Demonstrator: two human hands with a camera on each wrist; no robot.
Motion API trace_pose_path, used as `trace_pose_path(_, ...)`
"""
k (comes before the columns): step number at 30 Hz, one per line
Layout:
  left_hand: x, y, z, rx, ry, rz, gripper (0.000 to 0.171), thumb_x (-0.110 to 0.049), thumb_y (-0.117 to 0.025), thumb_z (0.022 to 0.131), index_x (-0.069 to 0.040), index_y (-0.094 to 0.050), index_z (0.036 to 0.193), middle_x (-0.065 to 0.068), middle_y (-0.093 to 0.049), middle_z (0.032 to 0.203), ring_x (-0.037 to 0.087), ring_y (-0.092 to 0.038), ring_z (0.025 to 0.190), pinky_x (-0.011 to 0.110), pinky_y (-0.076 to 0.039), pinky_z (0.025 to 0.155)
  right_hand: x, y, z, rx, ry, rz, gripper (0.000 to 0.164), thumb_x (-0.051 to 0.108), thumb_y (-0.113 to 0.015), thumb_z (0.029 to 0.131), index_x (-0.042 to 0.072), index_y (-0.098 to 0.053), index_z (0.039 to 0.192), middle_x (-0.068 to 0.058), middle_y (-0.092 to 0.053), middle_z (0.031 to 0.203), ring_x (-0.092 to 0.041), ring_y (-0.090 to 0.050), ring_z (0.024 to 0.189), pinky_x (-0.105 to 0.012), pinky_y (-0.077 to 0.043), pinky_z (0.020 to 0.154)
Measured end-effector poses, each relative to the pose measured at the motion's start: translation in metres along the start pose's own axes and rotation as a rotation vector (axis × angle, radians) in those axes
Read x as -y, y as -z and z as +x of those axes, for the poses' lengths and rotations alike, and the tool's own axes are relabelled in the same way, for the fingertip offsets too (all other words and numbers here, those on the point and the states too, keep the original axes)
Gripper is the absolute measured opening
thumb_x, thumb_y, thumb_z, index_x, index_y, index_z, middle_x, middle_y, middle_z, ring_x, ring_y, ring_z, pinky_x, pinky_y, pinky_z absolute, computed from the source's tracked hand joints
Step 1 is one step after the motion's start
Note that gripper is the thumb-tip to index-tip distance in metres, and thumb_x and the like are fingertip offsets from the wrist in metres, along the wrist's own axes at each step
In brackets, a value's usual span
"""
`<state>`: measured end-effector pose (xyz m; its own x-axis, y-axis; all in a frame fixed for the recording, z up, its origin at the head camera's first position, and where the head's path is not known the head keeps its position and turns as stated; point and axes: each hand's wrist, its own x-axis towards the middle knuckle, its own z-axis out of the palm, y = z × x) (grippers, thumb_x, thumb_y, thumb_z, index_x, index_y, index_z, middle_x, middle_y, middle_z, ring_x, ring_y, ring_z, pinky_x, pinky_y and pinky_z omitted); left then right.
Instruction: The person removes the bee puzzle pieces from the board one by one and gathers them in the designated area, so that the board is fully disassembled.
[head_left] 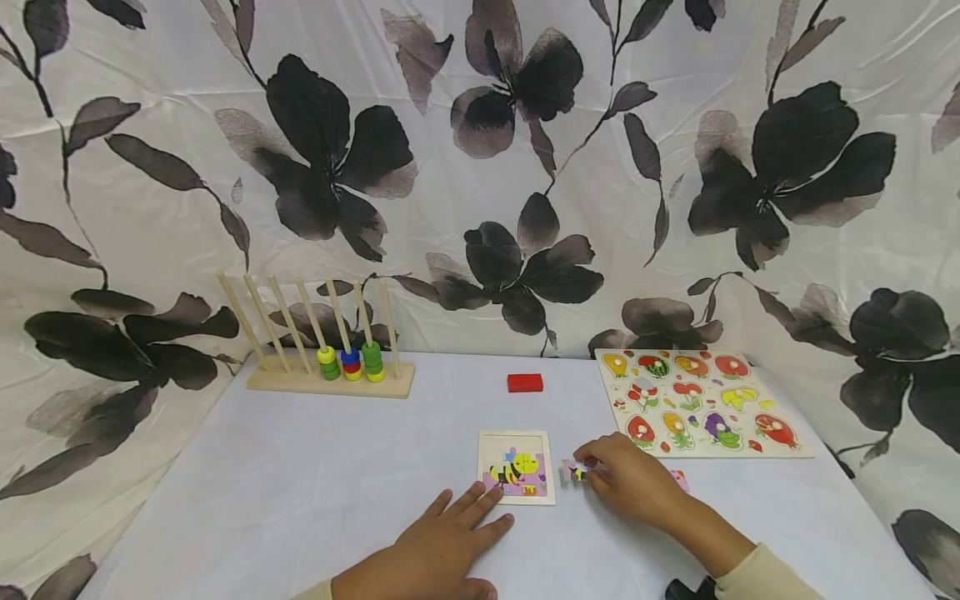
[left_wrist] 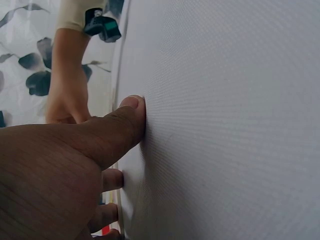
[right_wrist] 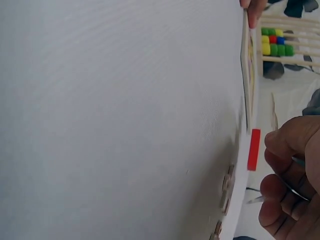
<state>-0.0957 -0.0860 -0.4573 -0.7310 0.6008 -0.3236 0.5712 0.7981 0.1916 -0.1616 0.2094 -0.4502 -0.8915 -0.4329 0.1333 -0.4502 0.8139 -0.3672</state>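
Observation:
A small square wooden jigsaw puzzle [head_left: 513,437] lies on the white table, its tray partly filled with pieces of a yellow-and-black bee on pink. My left hand [head_left: 442,537] is spread flat, with fingertips touching the tray's lower edge. Just right of the tray, my right hand [head_left: 630,482] pinches a puzzle piece [head_left: 573,472] between thumb and finger. In the right wrist view that piece [right_wrist: 274,111] shows edge-on, raised above the table. Partly hidden behind the right hand is a loose pink piece [head_left: 680,479]; the right wrist view shows several loose pieces [right_wrist: 227,185] on the cloth.
A wooden peg stand [head_left: 330,385] with coloured rings is at the back left. Behind the jigsaw lies a red block [head_left: 525,382]. At the back right is a fruit puzzle board [head_left: 705,450]. Floral fabric [head_left: 480,183] hangs behind the table.

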Motion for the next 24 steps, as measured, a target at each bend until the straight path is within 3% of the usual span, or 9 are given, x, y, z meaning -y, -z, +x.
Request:
trace_pose_path(5, 0.0, 0.0, -0.001, -0.007, -0.007, -0.006, 0.083, -0.068, -0.066, 0.086, -0.034, -0.041, 0.158, -0.003, -0.022, 0.168, 0.022, -0.017, 0.155, 0.059, -0.027, 0.117, -0.005, 0.003, -0.008, -0.014, -0.008, -0.002, 0.025, 0.005, -0.078, 0.086, 0.018, -0.075, 0.108, 0.014, -0.066, 0.097, -0.007, -0.056, 0.094, -0.029, -0.054, 0.079)
trace_pose_path(11, 0.0, 0.0, -0.002, -0.013, -0.02, -0.01, 0.082, -0.068, -0.066, 0.087, -0.034, -0.042, 0.158, -0.002, -0.023, 0.168, 0.022, -0.017, 0.155, 0.059, -0.028, 0.117, -0.013, 0.008, -0.018, -0.001, -0.08, 0.005, 0.025, 0.007, -0.078, 0.088, 0.021, -0.074, 0.108, 0.016, -0.065, 0.099, -0.006, -0.057, 0.096, -0.032, -0.054, 0.082)
trace_pose_path(19, 0.001, 0.0, -0.001, -0.006, -0.022, -0.017, 0.083, -0.069, -0.065, 0.087, -0.034, -0.041, 0.158, -0.003, -0.022, 0.169, 0.022, -0.016, 0.156, 0.059, -0.028, 0.117, -0.027, 0.013, -0.029, -0.044, -0.017, 0.003, 0.025, 0.006, -0.079, 0.086, 0.021, -0.073, 0.106, 0.014, -0.067, 0.105, -0.005, -0.058, 0.095, -0.031, -0.054, 0.082)
trace_pose_path(24, 0.001, 0.0, 0.0, 0.008, -0.014, -0.028, 0.084, -0.069, -0.065, 0.086, -0.035, -0.04, 0.158, -0.004, -0.021, 0.169, 0.021, -0.014, 0.156, 0.06, -0.026, 0.117, -0.033, 0.016, -0.035, -0.046, -0.024, 0.001, 0.026, 0.005, -0.077, 0.087, 0.025, -0.072, 0.103, 0.019, -0.064, 0.1, -0.005, -0.057, 0.096, -0.032, -0.053, 0.083)
